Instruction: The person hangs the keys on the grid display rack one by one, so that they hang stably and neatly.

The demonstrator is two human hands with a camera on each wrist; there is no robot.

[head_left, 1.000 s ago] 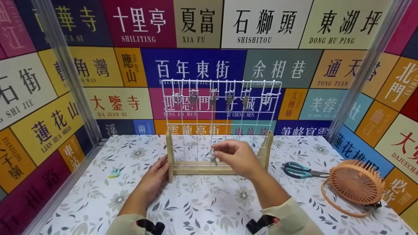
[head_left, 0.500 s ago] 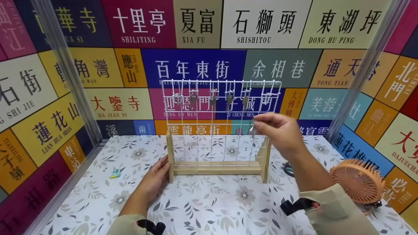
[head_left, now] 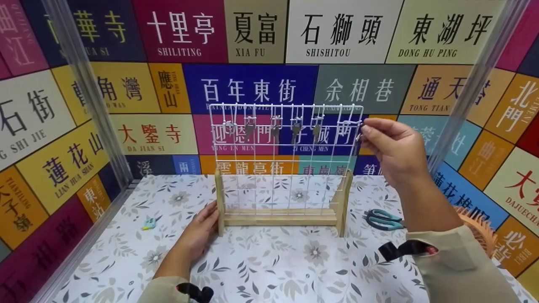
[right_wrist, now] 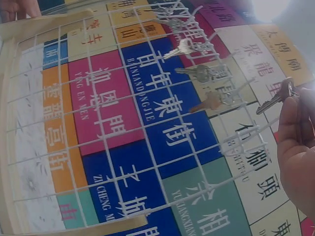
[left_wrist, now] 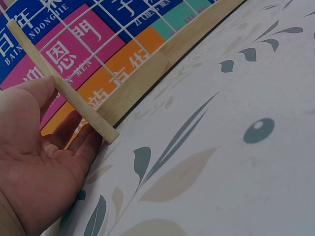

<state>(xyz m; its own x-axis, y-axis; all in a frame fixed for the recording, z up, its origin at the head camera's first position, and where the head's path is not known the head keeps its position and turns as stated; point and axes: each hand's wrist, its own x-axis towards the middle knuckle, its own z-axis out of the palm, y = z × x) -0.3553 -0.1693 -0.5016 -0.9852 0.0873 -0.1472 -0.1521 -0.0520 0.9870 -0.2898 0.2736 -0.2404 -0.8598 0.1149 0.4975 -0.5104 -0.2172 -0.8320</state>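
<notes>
My right hand [head_left: 398, 149] pinches a key [right_wrist: 271, 102] between thumb and fingertips, just off the upper right corner of a white wire grid rack [head_left: 290, 160]. In the head view the key hangs dark below the fingertips, close to the grid's right edge. Several other keys [right_wrist: 199, 73] hang from hooks along the rack's top rows. Hooks at the grid's right end [head_left: 346, 123] carry no key that I can see. Low on the rack's left side, my left hand [left_wrist: 47, 152] rests against the wooden upright [left_wrist: 64, 86], thumb above and fingers lower; some fingertips are hidden behind the wood.
Teal-handled pliers [head_left: 381, 219] lie to the right of the rack, their tips hidden by my right forearm. Behind that arm an orange fan [head_left: 478, 229] shows in part. A small teal and yellow item [head_left: 149, 222] lies left on the flowered tabletop [head_left: 252, 269].
My right hand has risen from low at the grid's middle to its upper right corner, carrying the key. The left hand and the rack look unmoved.
</notes>
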